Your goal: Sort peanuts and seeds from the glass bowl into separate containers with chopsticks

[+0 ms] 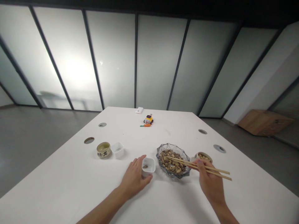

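While our right hand (210,185) grips tan wooden chopsticks (218,170) at striped brown seeds (170,165), clear faceted glass bowl (173,175), lower right-centre | our left hand (135,178) rings a squarish white plastic cup (150,170), lower centre | uneven pinch could drop seeds

Faceted clear glass bowl (160,161) gleaming glossy. Slim pale wooden chopsticks (217,170) showing smooth, matt finish. Two small square white plastic cups (149,173) looking smooth, faintly translucent. Squat round olive-green ceramic bowl (104,153) appearing glazed. Broad white tabletop (93,186) looking smooth, satiny. Tall pale frosted-glass panels (112,62) looking hazy.
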`<state>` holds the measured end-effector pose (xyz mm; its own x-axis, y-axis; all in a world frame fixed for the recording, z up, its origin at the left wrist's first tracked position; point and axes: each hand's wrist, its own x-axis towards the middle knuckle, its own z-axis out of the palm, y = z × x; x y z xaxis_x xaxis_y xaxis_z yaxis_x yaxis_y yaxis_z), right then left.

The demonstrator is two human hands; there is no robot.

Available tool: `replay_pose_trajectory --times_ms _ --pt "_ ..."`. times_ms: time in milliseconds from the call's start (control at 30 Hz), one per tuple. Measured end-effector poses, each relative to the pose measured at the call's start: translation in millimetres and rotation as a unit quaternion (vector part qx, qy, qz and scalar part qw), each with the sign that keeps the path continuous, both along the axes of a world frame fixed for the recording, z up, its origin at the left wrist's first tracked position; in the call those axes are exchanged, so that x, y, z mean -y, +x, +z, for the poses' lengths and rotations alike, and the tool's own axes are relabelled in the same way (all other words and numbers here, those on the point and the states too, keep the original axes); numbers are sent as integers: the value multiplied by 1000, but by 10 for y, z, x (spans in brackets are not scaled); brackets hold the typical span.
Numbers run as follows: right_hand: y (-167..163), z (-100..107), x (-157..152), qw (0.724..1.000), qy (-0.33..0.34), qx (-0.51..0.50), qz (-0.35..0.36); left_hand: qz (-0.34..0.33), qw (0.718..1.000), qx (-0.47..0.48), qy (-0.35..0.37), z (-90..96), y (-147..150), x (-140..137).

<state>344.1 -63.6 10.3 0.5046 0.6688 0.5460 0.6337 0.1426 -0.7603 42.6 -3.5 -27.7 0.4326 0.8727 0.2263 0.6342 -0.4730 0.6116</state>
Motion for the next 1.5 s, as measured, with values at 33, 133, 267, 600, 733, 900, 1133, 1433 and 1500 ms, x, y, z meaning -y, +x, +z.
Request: replay_pose_trajectory --times_ms 33,133,267,600,733,900,1133,1433,1500 --pt "-5 0 1 1000 -5 6 2 -1 1000 -1 -1 3 1 1" --pt "-17 -6 2 1000 -18 12 7 -1 1000 -5 0 22 6 7" --pt "-30 -12 -7 999 -18 21 21 0 1000 -7 5 43 12 16" --pt "28 -64 -16 1000 6 -9 11 1 1000 5 11 13 9 3" --pt "62 -117 -13 996 14 -83 28 -10 999 22 24 1 14 8" --pt "54 -140 -15 982 38 -181 48 -18 999 37 32 2 12 21" --pt "-78 -52 -17 942 106 -295 119 -9 998 53 29 18 18 28" --pt "-356 -125 28 933 76 -295 194 7 997 75 24 20 40 30" --pt "-264 -95 43 953 81 -243 159 11 996 90 22 2 35 21"
